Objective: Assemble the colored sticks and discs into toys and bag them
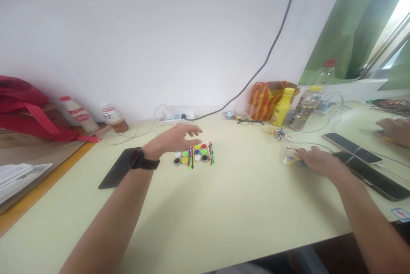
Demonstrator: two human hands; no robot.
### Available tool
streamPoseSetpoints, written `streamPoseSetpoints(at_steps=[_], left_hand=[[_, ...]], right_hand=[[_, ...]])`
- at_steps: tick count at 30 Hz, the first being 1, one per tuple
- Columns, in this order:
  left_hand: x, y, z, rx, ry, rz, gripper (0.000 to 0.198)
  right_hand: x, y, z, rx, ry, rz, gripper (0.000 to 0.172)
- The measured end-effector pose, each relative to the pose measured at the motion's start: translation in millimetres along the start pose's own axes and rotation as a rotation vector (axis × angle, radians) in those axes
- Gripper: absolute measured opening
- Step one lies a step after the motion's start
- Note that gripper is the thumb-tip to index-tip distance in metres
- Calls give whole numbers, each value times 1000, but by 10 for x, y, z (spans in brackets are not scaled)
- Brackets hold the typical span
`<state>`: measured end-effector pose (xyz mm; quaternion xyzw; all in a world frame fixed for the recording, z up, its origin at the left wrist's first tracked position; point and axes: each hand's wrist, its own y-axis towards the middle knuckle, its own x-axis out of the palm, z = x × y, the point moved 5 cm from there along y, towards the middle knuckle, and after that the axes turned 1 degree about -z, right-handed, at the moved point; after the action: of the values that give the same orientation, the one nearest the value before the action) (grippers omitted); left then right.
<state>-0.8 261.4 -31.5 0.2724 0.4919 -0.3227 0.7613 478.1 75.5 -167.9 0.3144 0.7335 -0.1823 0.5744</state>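
My left hand (174,139), a dark watch on its wrist, hovers over the left edge of a group of small round pots (197,153). Its fingers and thumb are apart with nothing between them. The pots have white, green, yellow, blue, red and black tops. Thin coloured sticks (191,156) stand or lie among them, and another row of sticks (211,153) lines their right side. To the right, my right hand (315,161) is bent down over a small blurred heap of coloured pieces (293,159). Its fingertips are closed at the heap; what they pinch is unclear.
Near the wall are a power strip (176,118), glasses (250,122), a striped bag (261,101), a yellow bottle (282,107) and a clear bottle (304,109). Phones (352,148) lie right of my hand. Another person's hand (395,131) rests far right. A black flat object (117,167) lies left.
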Motion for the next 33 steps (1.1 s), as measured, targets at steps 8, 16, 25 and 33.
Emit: streamPoseSetpoints(at_steps=[8,16,25,33], left_hand=[[58,2,-91,-16,-18,-17,52],[145,15,-219,-65,-64,-60,57],[209,27,-184,-26,-49,-77,55],[265,26,-118,-36,-40,-105,51]], right_hand=[[183,-485,-988,-287,399,-157,59],[1,-424,-1902,-538,492,-109,39],[-531,-324,-2663,-869,587,-131,27],[-762,-357,-2877,-996,418,-273,25]])
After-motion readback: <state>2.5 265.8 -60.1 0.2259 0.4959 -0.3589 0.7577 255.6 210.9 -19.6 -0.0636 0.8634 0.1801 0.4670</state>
